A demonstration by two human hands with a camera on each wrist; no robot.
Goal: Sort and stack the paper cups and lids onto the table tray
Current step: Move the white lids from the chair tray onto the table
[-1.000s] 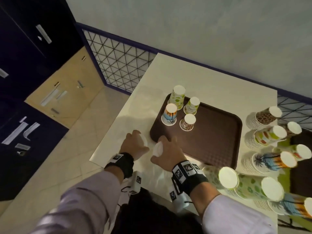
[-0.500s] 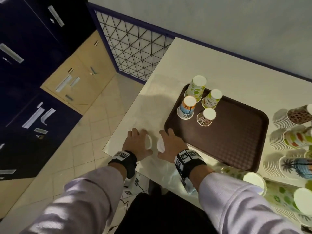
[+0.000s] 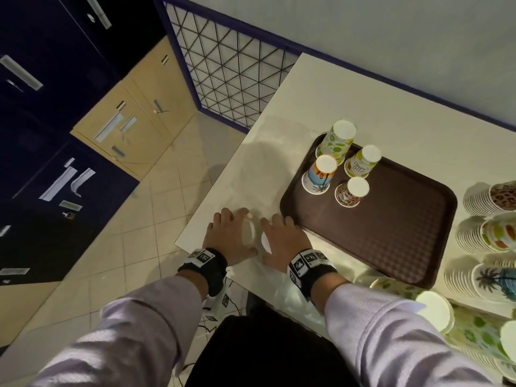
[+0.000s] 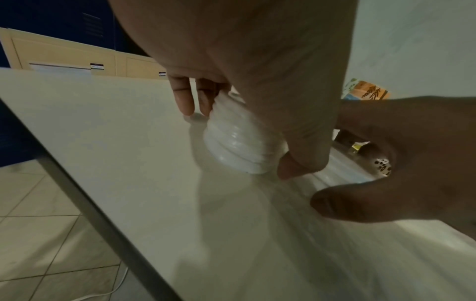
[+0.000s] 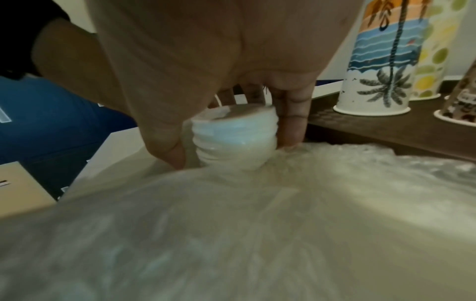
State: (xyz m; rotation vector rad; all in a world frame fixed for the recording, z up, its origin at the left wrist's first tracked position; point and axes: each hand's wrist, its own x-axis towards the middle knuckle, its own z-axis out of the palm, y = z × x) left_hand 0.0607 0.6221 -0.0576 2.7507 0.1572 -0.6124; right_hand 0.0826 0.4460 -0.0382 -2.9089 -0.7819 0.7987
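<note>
Nearest to the person, each hand grips its own short stack of white lids on the counter. The left hand (image 3: 229, 236) curls thumb and fingers round a ribbed left stack of lids (image 4: 239, 142), tilted on its side and touching the counter (image 3: 251, 169). The right hand (image 3: 282, 241), just beside it, pinches a right stack of lids (image 5: 235, 136) between thumb and fingers; that stack stands nearly upright at the edge of a crumpled clear plastic bag (image 5: 257, 213) that spreads back toward the person's body. So both hands are closed narrowly round lids, neither free.

Just beyond the right hand's fingertips lies the brown tray (image 3: 391, 233). At its far left corner four patterned cups (image 3: 335, 166) stand upside down, close together, most of the tray bare. I cannot see any lids on it yet.

Well off to the right of the right hand, long nested rows of patterned cups (image 3: 488, 233) lie on their sides off the tray.

By my reckoning the job is only begun: a few cups placed, the lids in hand not yet set down on the tray, and the bulk of the cups left to sort.
</note>
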